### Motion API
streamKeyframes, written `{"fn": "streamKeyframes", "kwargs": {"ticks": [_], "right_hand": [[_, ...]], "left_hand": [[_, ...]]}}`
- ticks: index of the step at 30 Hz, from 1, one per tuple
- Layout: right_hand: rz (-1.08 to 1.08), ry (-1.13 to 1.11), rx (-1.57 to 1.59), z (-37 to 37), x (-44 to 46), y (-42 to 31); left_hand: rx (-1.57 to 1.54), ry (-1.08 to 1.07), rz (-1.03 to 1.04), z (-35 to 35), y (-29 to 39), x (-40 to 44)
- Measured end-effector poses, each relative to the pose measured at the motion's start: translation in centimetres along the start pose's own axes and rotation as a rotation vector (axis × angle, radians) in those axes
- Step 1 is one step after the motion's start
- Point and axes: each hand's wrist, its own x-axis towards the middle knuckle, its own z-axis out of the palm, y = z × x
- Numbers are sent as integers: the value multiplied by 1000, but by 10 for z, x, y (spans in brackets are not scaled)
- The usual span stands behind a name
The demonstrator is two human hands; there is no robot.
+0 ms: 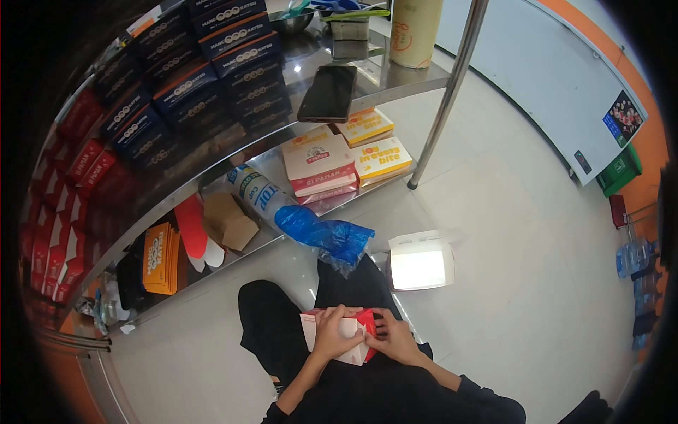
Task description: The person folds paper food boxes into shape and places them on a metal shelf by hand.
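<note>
A small red-and-white cardboard food box [350,327] rests on my lap, partly covered by my hands. My left hand [335,335] is wrapped over its white side, with the fingers at the far edge and the thumb on the near part. At the red end, my right hand [394,340] grips the box with bent fingers and thumb. Both hands are closed on this one box. Its underside and some of its flaps are hidden by the hands.
A steel shelf rack [439,106] ahead carries stacked dark boxes [244,60], red boxes [70,219] and a phone [328,94]. On its lower shelf lie white-and-yellow boxes [381,159] and a bagged cup stack [265,194]. An open white box [421,263] sits right of my knees.
</note>
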Motion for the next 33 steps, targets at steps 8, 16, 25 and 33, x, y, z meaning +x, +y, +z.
{"fn": "streamKeyframes", "kwargs": {"ticks": [8, 16, 25, 33], "right_hand": [[-58, 78, 17, 9, -1, 22], [-78, 121, 34, 12, 3, 20], [-281, 135, -139, 17, 11, 13], [-51, 123, 256, -24, 25, -9]], "left_hand": [[-16, -24, 29, 1, 0, -1], [51, 161, 56, 25, -5, 3], [129, 385, -23, 30, -19, 16], [-143, 171, -39, -51, -22, 2]]}}
